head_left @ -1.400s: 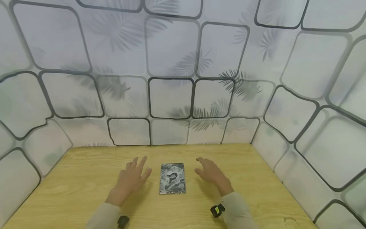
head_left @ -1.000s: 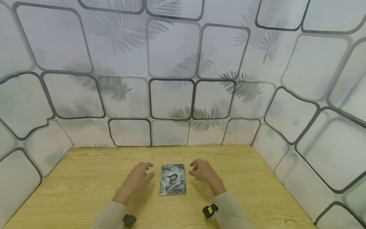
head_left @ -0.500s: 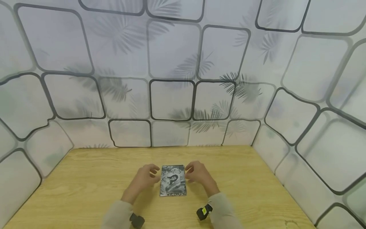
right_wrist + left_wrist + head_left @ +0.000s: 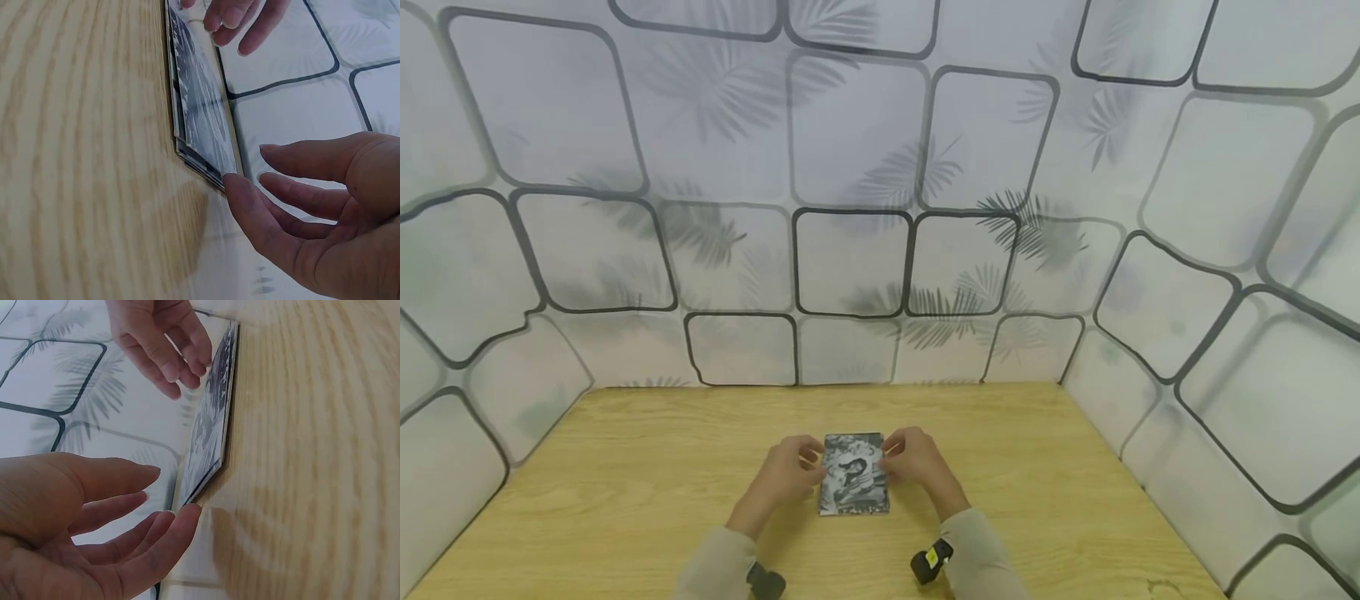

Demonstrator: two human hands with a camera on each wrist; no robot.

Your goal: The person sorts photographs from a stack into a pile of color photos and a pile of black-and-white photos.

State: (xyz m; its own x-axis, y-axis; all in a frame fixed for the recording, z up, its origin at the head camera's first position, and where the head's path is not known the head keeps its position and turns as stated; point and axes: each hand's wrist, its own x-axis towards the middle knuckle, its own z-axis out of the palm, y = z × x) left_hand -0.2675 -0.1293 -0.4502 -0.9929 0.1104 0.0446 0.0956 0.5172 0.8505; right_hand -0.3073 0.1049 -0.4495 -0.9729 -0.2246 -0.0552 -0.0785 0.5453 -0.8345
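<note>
Stack of pictures: lies face up on the wooden surface (image 4: 640, 467), its longer sides running away from the person; the uppermost sheet (image 4: 853, 479) is black-and-white, with a dark-haired figure.
Place between hands: the stack sits between the left hand (image 4: 786, 471) and the right hand (image 4: 917, 457), close to the fingertips of both.
Left hand: fingers bent and apart from one another; in the left wrist view its lowest fingertip (image 4: 184, 525) meets the near corner of the stack, the others held above the surface.
Right hand: likewise bent, with a gap between the digits; in the right wrist view its lowest fingertip (image 4: 240, 194) meets the corner of the stack on its own side.
Stack edges: several layers show in the right wrist view, slightly out of line.
Wrists: a dark device (image 4: 766, 581) by the left sleeve (image 4: 718, 567), another with a yellow-green patch (image 4: 932, 561) by the right sleeve (image 4: 981, 554).
Wall: pale covering (image 4: 850, 267) with rounded grey outlines and leaf prints.
</note>
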